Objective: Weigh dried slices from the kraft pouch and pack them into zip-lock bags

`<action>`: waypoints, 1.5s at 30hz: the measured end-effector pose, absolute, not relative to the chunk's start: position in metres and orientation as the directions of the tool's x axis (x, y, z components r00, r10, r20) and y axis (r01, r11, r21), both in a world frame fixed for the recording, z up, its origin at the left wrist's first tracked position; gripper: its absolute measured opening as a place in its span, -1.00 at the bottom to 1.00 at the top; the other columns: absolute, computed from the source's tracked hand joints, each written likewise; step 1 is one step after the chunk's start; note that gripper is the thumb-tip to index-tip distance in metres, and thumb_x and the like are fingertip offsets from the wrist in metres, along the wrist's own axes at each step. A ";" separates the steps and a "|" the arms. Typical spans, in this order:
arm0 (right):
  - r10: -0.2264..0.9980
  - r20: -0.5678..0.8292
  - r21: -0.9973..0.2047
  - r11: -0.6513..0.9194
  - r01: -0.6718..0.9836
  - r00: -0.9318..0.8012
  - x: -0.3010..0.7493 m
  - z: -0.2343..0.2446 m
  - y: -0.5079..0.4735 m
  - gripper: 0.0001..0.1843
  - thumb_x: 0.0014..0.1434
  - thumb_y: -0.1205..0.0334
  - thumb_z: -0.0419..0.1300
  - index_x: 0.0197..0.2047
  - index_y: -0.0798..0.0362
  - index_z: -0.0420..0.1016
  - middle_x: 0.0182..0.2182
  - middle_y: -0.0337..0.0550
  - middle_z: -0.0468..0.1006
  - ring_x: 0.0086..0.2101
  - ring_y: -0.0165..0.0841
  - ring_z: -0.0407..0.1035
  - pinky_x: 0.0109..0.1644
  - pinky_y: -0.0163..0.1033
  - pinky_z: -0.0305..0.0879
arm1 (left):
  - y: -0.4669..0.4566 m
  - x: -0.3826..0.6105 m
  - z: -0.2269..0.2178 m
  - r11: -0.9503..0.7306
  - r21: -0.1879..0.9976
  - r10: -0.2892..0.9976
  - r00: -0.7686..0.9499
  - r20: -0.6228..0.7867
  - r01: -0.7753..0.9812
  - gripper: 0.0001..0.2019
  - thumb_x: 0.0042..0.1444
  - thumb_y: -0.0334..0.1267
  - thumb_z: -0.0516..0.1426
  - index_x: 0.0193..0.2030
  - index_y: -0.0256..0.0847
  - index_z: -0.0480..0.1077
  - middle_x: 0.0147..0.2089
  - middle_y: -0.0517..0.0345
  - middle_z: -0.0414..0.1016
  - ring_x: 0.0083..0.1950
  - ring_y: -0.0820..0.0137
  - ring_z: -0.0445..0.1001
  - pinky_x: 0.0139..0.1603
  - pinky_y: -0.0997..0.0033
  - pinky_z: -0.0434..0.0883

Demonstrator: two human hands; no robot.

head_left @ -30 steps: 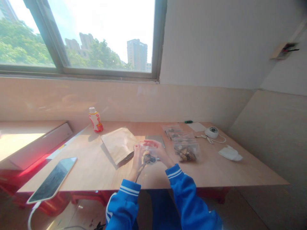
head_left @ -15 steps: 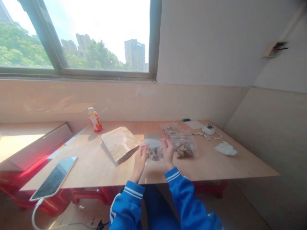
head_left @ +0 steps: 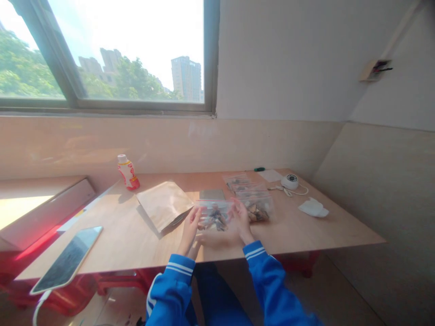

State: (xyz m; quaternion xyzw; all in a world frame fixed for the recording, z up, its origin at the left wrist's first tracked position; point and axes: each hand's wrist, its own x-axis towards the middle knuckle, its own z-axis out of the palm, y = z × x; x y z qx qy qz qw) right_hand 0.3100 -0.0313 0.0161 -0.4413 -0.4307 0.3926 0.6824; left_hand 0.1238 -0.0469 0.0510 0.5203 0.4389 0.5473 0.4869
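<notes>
A clear zip bag with a red line along its top holds brown and dark dried pieces and stands between my hands near the table's front. My left hand is closed with its fingertips on the bag's left edge. At the right edge, my right hand has its fingers closed on the plastic; they are slightly blurred. Just behind the bag lies a flat grey square object, partly covered by it. Close to my right hand, another zip bag of brown pieces lies on the table.
A brown paper bag lies left of my hands. Further left are a red-and-white bottle and a phone on a cable. More filled bags, a white round device and a crumpled white tissue lie to the right.
The zip bag's top edge and contents now show more clearly between my hands, which have moved slightly apart. The whole view has shifted a little, so the table things appear further left.
</notes>
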 end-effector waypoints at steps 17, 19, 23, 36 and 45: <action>0.894 0.239 -0.969 0.247 0.029 0.379 0.305 -0.008 -0.036 -0.39 0.02 -0.29 0.14 -0.29 0.17 0.52 -0.61 -0.20 0.43 -0.66 -0.48 0.11 -0.61 -0.35 0.05 | -0.033 0.129 0.004 -0.092 0.976 0.989 -0.135 0.066 -0.197 -0.54 -0.01 0.11 0.16 -0.15 -0.26 0.43 -0.45 0.28 0.33 -0.64 0.62 0.22 -0.68 0.60 0.18; 0.889 0.235 -0.969 0.244 0.028 0.392 0.307 -0.009 -0.035 -0.37 0.00 -0.30 0.15 -0.28 0.18 0.52 -0.62 -0.22 0.42 -0.66 -0.48 0.13 -0.61 -0.35 0.05 | -0.033 0.129 0.003 -0.088 0.976 0.989 -0.137 0.061 -0.201 -0.52 -0.02 0.11 0.17 -0.14 -0.28 0.43 -0.42 0.25 0.36 -0.64 0.62 0.23 -0.69 0.59 0.18; 0.892 0.231 -0.971 0.235 0.037 0.387 0.308 -0.012 -0.033 -0.36 0.03 -0.29 0.12 -0.25 0.20 0.52 -0.68 -0.25 0.39 -0.66 -0.44 0.17 -0.57 -0.33 0.11 | -0.033 0.128 0.003 -0.081 0.974 0.985 -0.170 0.044 -0.213 -0.51 -0.04 0.11 0.18 -0.13 -0.27 0.42 -0.39 0.22 0.40 -0.63 0.60 0.27 -0.70 0.60 0.18; 0.870 0.273 -0.962 0.250 0.109 0.411 0.304 -0.009 -0.035 -0.49 0.10 -0.16 0.09 -0.26 0.17 0.52 -0.40 -0.06 0.55 -0.46 -0.34 0.36 -0.38 -0.28 0.29 | -0.032 0.127 0.003 -0.102 0.982 0.977 -0.200 0.069 -0.157 -0.56 -0.01 0.09 0.16 -0.19 -0.27 0.42 -0.32 0.15 0.45 -0.59 0.57 0.30 -0.67 0.58 0.23; 0.892 0.195 -0.981 0.179 0.078 0.409 0.302 -0.005 -0.039 -0.46 0.06 -0.17 0.11 -0.22 0.20 0.51 -0.58 -0.23 0.39 -0.66 -0.48 0.12 -0.69 -0.39 0.01 | -0.034 0.128 0.004 -0.096 0.977 0.973 -0.226 0.052 -0.190 -0.60 -0.02 0.06 0.18 -0.22 -0.26 0.43 -0.37 0.18 0.46 -0.51 0.51 0.39 -0.53 0.53 0.35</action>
